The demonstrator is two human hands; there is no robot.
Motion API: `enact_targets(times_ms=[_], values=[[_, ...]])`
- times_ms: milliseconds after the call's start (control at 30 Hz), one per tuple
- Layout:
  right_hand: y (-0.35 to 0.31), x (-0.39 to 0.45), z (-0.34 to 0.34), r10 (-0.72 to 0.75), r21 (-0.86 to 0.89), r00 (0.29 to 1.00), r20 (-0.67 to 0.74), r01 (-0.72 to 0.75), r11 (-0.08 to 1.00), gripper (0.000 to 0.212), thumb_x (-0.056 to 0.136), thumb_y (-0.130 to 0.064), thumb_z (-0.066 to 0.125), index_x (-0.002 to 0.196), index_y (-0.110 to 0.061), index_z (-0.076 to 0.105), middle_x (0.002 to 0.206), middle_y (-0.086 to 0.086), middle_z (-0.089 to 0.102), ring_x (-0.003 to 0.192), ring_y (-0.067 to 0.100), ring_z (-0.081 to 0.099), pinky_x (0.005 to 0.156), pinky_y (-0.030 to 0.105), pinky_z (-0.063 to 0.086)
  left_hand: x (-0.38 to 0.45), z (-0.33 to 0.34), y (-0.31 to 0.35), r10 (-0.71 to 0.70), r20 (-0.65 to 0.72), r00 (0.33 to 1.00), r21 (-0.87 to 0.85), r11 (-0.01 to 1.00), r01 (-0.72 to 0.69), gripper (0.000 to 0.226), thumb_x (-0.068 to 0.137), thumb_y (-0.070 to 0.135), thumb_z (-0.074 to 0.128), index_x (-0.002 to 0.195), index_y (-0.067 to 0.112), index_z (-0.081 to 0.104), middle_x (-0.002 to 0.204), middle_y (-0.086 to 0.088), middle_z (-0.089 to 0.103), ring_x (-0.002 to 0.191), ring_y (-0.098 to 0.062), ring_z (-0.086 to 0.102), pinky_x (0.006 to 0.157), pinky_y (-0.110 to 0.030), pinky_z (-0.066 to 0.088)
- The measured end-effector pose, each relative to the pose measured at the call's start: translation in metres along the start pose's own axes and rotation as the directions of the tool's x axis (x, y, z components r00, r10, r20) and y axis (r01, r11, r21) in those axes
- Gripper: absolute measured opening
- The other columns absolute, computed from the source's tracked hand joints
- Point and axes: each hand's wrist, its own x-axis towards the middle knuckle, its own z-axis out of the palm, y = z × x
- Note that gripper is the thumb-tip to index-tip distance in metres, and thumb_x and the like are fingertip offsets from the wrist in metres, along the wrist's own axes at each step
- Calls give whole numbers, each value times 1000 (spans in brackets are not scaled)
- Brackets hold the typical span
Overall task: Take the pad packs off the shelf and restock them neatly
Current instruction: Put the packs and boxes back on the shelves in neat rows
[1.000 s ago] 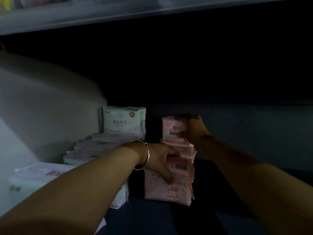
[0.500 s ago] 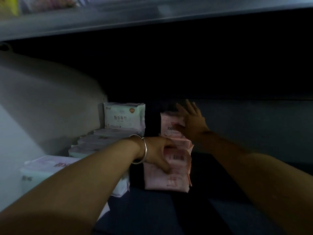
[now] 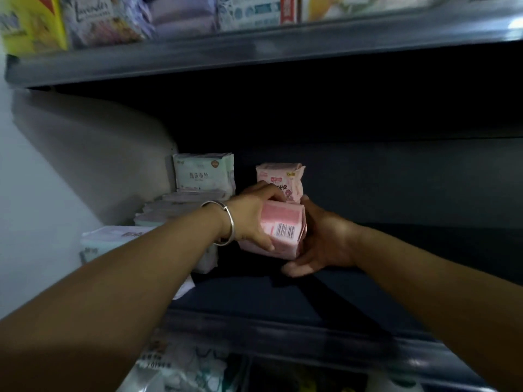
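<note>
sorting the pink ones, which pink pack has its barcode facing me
The pink pack gripped between both hands, nearest you; the pink pack standing behind it shows its printed front instead.

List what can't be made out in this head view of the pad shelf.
- Number of pink packs held between the left hand and right hand: the hands cover both sides.
- Lower half of the upright pink pack behind: hidden by the held packs.
- Back of the shelf: too dark.
- Print on the white-green packs: blurred and dim.
- Top-shelf goods: cut by the upper edge.
</note>
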Motion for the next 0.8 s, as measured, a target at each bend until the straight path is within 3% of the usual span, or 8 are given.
enact_targets(times_ms=[67, 133, 200, 333, 400, 500, 633, 800], values=[[2, -6, 5, -50, 107, 999, 8, 49, 993, 62, 89, -65, 37, 125, -17, 55, 115, 14, 63, 95, 33, 63, 70, 47, 55, -4, 2, 4, 23, -13, 1000, -2, 1000, -23, 81, 55, 23, 89, 122, 25, 45, 117, 14, 30, 113, -6, 34, 99, -20, 34], [4, -9, 9, -125, 72, 991, -42, 128, 989, 47, 92, -46, 47, 128, -15, 53, 105, 11, 64, 89, 28, 63, 67, 40, 53, -10, 1, 3, 8, -2, 1000, -130, 991, -9, 66, 62, 23, 85, 116, 26, 49, 125, 15, 26, 117, -3, 30, 101, -17, 28], [6, -9, 9, -216, 3, 970, -108, 217, 976, 47, 86, -27, 60, 130, -13, 50, 105, 10, 66, 87, 27, 66, 62, 38, 54, -15, -2, 0, -38, -33, 999, -251, 968, 29, 54, 75, 18, 77, 121, 22, 50, 137, 9, 28, 125, -6, 33, 105, -19, 30], [3, -14, 7, -333, 64, 930, -153, 346, 936, 60, 75, -1, 70, 130, -6, 45, 114, 16, 66, 91, 30, 70, 58, 34, 56, -20, -3, -15, -325, -20, 946, -415, 863, 288, 69, 82, 5, 68, 141, 7, 33, 142, -11, 43, 129, -24, 46, 106, -38, 42], [2, -16, 7, -383, 14, 915, -129, 388, 922, 55, 76, 4, 68, 125, -7, 47, 113, 15, 66, 92, 29, 70, 59, 33, 57, -22, 0, -21, -415, 109, 903, -361, 830, 425, 64, 84, 13, 68, 139, 4, 38, 136, -12, 51, 119, -27, 54, 97, -41, 49], [3, -14, 6, -423, -85, 902, -89, 416, 905, 53, 74, 8, 68, 121, -9, 50, 111, 11, 65, 94, 26, 68, 68, 35, 59, -24, 7, -19, -420, 234, 877, -476, 737, 480, 38, 88, 0, 59, 126, -4, 51, 113, -14, 60, 102, -26, 60, 84, -38, 56], [3, -10, 2, -408, -154, 911, -65, 395, 906, 51, 73, 10, 69, 115, -14, 53, 109, 8, 65, 93, 23, 68, 69, 34, 59, -20, 19, -23, -412, 201, 889, -531, 717, 452, 37, 86, -9, 57, 122, -5, 51, 104, -13, 60, 96, -25, 60, 71, -30, 56], [3, 3, -2, -391, -277, 916, -91, 354, 893, 63, 69, 10, 73, 123, -14, 49, 116, 9, 60, 104, 26, 64, 85, 43, 56, -14, 31, -32, -427, 151, 891, -488, 752, 443, 43, 80, -9, 64, 120, -2, 52, 105, -15, 62, 98, -31, 63, 83, -42, 56]])
